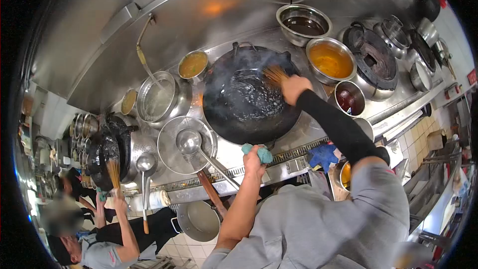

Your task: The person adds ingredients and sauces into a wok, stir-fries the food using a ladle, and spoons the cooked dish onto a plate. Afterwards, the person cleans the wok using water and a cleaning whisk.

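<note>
A large black wok (219, 107) sits on the stove in front of me, with steam rising and bubbly water moving in it. My right hand (297, 88) is closed around a bamboo wok brush (275, 75), its bristles against the wok's inner right side. At the wok's near edge, my left hand (254, 159) grips a folded teal cloth (262, 155); the cloth appears to be at the near handle, which is mostly hidden. Left of that hand, a ladle (189, 142) rests in a round wire strainer (172, 162).
On the left, a co-worker (107, 246) brushes another wok (102, 157). Bowls of dark liquid (285, 14) and orange liquid (351, 72) stand behind and to the right. A metal pot (349, 84) holds red sauce. A steel basin (174, 107) stands left of my wok.
</note>
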Motion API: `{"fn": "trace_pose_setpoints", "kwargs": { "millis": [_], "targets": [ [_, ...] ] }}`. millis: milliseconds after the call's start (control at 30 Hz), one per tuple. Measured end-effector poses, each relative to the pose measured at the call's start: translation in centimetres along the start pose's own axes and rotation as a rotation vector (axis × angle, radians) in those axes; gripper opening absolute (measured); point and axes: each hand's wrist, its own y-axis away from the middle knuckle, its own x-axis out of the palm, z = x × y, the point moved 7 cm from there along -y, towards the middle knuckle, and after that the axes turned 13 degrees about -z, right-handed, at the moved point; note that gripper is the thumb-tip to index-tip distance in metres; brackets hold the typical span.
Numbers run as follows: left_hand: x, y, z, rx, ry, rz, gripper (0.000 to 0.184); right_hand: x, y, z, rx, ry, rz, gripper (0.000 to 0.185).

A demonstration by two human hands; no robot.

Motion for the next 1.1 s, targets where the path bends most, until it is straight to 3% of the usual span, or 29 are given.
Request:
{"fn": "trace_pose_setpoints", "kwargs": {
  "millis": [33, 100, 167, 300, 367, 433, 567, 633, 700, 767, 833, 967, 1100],
  "targets": [
    [0.1, -0.2, 0.0, 0.004, -0.002, -0.007, 0.013, 1.0, -2.3, 0.8, 0.068, -0.051, -0.137, 0.029],
    [0.1, -0.3, 0.1, 0.015, -0.010, -0.016, 0.015, 5.9, -4.1, 5.1, 0.124, -0.137, -0.083, 0.047],
    [0.1, -0.6, 0.0, 0.025, -0.028, -0.010, 0.019, 8.6, -2.6, 10.1, 0.141, -0.286, -0.170, 0.056],
    [0.4, -0.6, 0.1, 0.020, 0.035, -0.023, 0.018, 4.4, 5.4, 13.2, -0.070, -0.424, 0.127, 0.063],
    [0.3, -0.8, 0.5, 0.021, 0.019, -0.039, 0.018, 3.2, 9.3, 10.6, -0.194, -0.382, 0.195, 0.055],
    [0.2, -0.6, 0.2, 0.018, 0.009, -0.055, 0.018, -0.7, 10.1, 6.4, -0.151, -0.204, 0.266, 0.046],
    [0.4, -1.2, 0.2, 0.018, 0.007, -0.017, 0.016, -0.1, 2.8, 2.3, -0.106, 0.024, 0.302, 0.029],
    [0.9, -0.4, -0.4, 0.011, -0.020, -0.031, 0.015, 4.0, -3.3, 3.8, -0.031, -0.001, 0.282, 0.026],
    [1.0, -0.3, -0.4, 0.016, -0.026, -0.023, 0.015, 4.1, -6.0, 7.2, 0.164, -0.180, 0.063, 0.026],
    [0.9, -1.1, 0.1, 0.027, -0.010, 0.016, 0.017, 5.4, -4.9, 10.3, 0.333, -0.306, 0.092, 0.033],
    [0.8, -1.5, 0.2, 0.014, -0.015, 0.009, 0.017, 4.6, -0.6, 12.6, 0.090, -0.346, -0.063, 0.037],
    [0.7, -1.7, 0.4, -0.010, 0.026, -0.013, 0.016, -0.6, 8.7, 9.8, -0.156, -0.310, 0.274, 0.037],
    [0.7, -1.0, 0.3, -0.001, 0.008, -0.059, 0.015, -1.9, 6.6, 1.3, 0.056, 0.094, 0.198, 0.029]
  ]
}}
